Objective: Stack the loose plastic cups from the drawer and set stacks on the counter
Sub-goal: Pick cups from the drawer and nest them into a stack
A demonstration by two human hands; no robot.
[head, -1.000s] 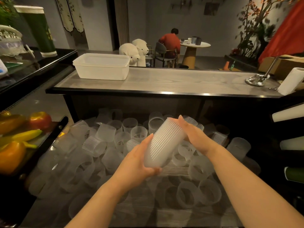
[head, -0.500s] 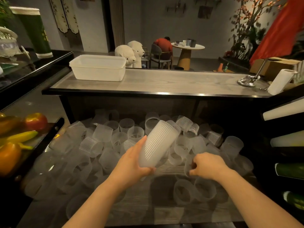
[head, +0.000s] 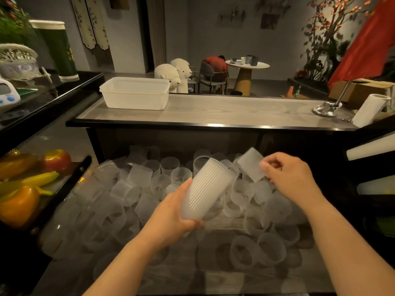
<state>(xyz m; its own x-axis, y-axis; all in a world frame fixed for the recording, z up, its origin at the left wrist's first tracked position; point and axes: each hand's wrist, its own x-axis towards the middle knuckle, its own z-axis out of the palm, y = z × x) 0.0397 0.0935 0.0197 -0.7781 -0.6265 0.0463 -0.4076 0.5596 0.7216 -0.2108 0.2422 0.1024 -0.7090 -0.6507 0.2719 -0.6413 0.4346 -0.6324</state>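
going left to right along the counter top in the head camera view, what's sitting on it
white plastic tub → shiny metal stand base → paper towel roll, all resting on the counter.

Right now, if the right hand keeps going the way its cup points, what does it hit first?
Probably the open rim of the stack in the left hand; the right hand aims its single cup leftward toward it, though depth is unclear.
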